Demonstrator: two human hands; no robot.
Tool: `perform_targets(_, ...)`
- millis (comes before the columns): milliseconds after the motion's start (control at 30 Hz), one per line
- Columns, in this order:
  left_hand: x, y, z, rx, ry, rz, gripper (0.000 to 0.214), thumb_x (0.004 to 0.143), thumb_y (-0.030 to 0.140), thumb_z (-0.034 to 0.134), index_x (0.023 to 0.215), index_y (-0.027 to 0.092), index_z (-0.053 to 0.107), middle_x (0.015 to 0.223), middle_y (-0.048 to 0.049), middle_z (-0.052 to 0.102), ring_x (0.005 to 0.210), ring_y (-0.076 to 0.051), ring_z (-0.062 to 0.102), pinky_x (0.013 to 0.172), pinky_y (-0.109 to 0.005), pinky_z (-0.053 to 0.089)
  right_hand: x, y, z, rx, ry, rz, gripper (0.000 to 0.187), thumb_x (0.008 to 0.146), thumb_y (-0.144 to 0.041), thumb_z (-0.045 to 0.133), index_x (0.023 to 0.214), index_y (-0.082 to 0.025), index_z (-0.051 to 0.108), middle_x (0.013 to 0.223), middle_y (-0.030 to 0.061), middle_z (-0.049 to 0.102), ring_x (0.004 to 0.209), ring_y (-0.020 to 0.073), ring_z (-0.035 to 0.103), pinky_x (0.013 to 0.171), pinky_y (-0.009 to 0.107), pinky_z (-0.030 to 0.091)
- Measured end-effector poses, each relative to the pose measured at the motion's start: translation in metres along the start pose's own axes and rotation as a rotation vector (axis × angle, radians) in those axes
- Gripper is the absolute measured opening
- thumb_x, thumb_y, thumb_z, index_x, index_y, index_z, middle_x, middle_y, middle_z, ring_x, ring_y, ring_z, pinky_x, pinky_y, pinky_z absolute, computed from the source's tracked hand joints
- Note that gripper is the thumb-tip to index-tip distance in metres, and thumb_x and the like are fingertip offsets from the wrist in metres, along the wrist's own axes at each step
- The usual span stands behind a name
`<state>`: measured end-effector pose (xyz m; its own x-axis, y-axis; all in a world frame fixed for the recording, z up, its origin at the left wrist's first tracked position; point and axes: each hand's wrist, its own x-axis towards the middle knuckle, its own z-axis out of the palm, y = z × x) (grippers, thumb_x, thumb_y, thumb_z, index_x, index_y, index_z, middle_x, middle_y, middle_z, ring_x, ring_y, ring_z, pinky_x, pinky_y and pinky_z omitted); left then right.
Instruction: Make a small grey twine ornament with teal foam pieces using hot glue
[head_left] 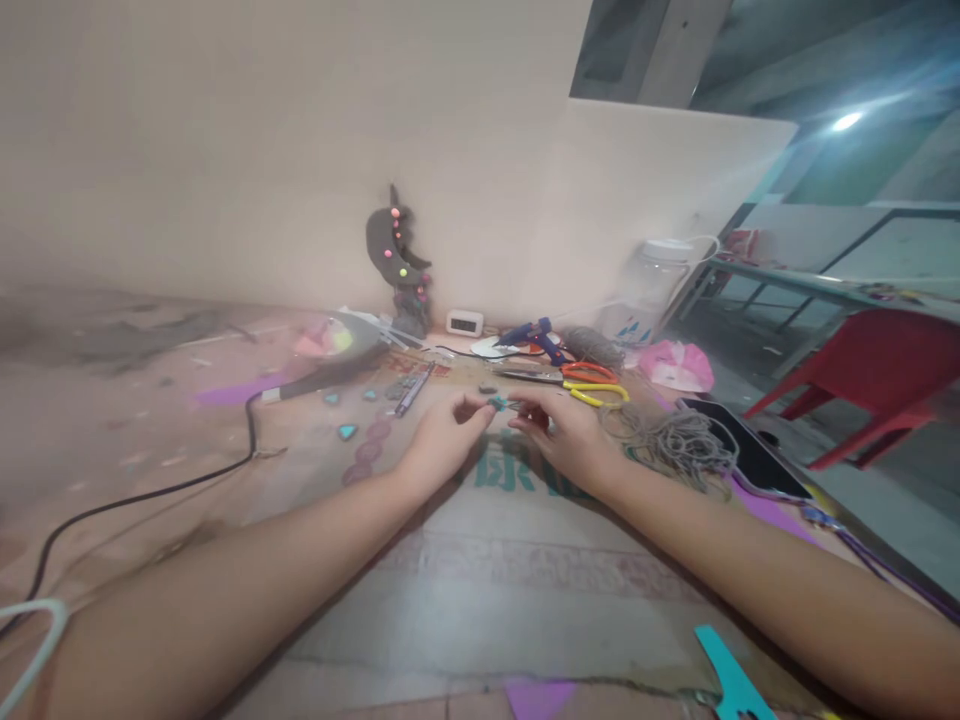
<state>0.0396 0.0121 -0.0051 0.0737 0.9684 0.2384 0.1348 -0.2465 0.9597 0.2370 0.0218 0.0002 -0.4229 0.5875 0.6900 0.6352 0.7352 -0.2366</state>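
Observation:
My left hand (448, 435) is closed, thumb and forefinger pinching a small teal piece (499, 403). Just to its right, my right hand (564, 432) is also closed, its fingertips brought together close to the same piece; what they hold is too small to make out. Several small teal heart-like pieces lie left of my hands, one of them a teal heart (346, 432). A pen (414, 390) rests near my left hand. Beyond my fingers are scissors with orange handles (589, 373) and a tool with yellow handles (600, 392).
At the back stand a grey crescent ornament with coloured beads (386, 250), a small white clock (464, 323), a blue glue gun (536, 338) and a clear jar (656, 280). Grey cord (690, 448) and a phone (742, 450) lie right. A black cable (165, 492) crosses the left side.

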Motion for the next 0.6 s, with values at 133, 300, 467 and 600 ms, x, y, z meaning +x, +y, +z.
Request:
perform_targets(133,0.0008,-0.0024,-0.0006,0.032,-0.009,-0.006,0.019,0.080,0.037,0.063,0.079,0.018,0.065,0.077,-0.0027,0.066,0.069,-0.016,0.056,0.064,-0.027,0.041,-0.0015,-0.0036,0.0011,0.009,0.045,-0.049,0.017,0.093,-0.027,0.061,0.107,-0.022,0.069,0.089,0.0055,0.075,0.074,0.0173,0.068,0.072,0.031,0.055)
perform_targets(300,0.0007,-0.0039,0.0004,0.033,-0.003,-0.016,0.018,0.080,0.036,0.065,0.079,0.018,0.066,0.072,-0.0020,0.066,0.069,-0.017,0.058,0.064,-0.027,0.042,-0.0009,-0.0078,-0.0010,0.013,0.008,-0.035,0.021,0.093,-0.028,0.061,0.113,-0.024,0.068,0.086,0.0029,0.077,0.074,0.0172,0.070,0.073,0.032,0.056)
perform_targets(467,-0.0006,-0.0009,0.0004,0.023,-0.005,0.001,0.017,0.079,0.035,0.065,0.078,0.018,0.067,0.069,-0.0014,0.065,0.072,-0.018,0.060,0.065,-0.027,0.043,-0.0010,-0.0088,-0.0032,0.022,0.028,-0.021,0.017,0.095,-0.029,0.057,0.096,-0.025,0.074,0.092,0.0046,0.078,0.082,0.0191,0.073,0.077,0.033,0.057)
perform_targets(600,-0.0014,-0.0004,0.0008,0.053,-0.013,-0.002,0.016,0.079,0.034,0.066,0.077,0.018,0.067,0.072,-0.0018,0.067,0.071,-0.017,0.060,0.066,-0.027,0.043,-0.0015,-0.0101,-0.0044,0.032,0.035,0.036,0.020,0.096,-0.033,0.056,0.091,-0.025,0.074,0.084,0.0035,0.077,0.075,0.0178,0.072,0.072,0.030,0.056)
